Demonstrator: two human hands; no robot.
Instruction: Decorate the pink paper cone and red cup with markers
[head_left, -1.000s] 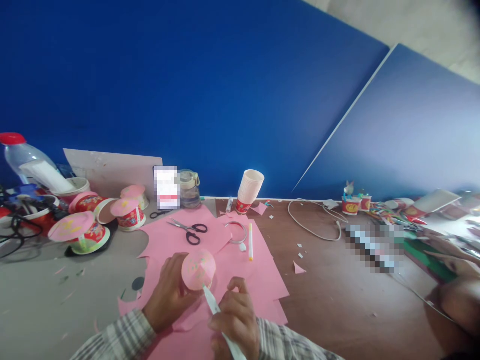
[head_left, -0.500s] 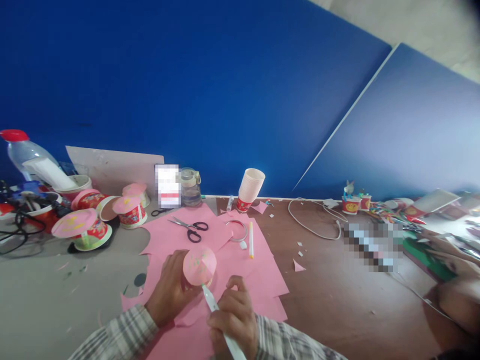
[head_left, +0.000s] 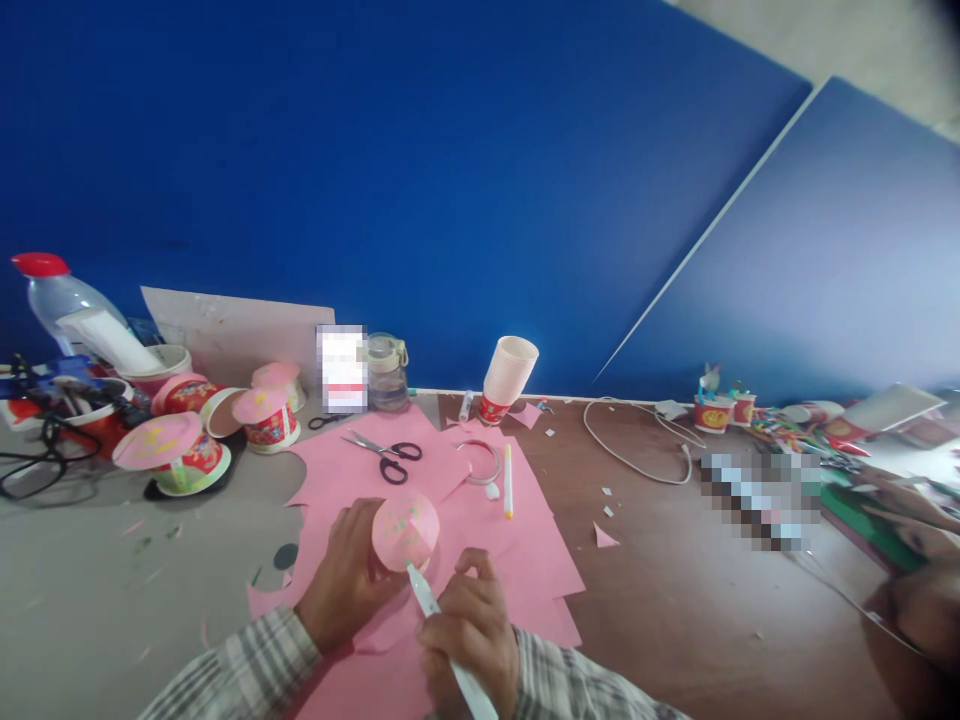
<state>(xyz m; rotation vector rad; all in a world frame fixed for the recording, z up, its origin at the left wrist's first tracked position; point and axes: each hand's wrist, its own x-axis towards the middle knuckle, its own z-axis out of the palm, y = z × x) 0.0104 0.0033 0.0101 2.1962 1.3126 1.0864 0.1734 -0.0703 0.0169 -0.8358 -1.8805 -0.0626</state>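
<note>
My left hand (head_left: 346, 575) is closed around a paper cup topped with a pink paper cone (head_left: 405, 533), which bears green and yellow marks. Most of the cup is hidden under the cone and behind my fingers. In my right hand (head_left: 474, 625) is a white marker (head_left: 424, 590), its green tip at the cone's near rim. Pink paper sheets (head_left: 525, 550) lie beneath both hands. Beyond the cone are black-handled scissors (head_left: 391, 460), a roll of tape (head_left: 480, 462) and a white marker with a yellow end (head_left: 508, 482).
Cups with pink paper tops (head_left: 264, 420) stand at the left, near a red-capped bottle (head_left: 71, 300). At the back are a water bottle (head_left: 388, 375) and a leaning cup stack (head_left: 508, 378). A white cable (head_left: 637, 465) and another person's arm (head_left: 926, 600) are at the right.
The whole view has shifted slightly, so things sit a little further right. Both hands keep their holds, and the marker tip stays at the cone's near rim.
</note>
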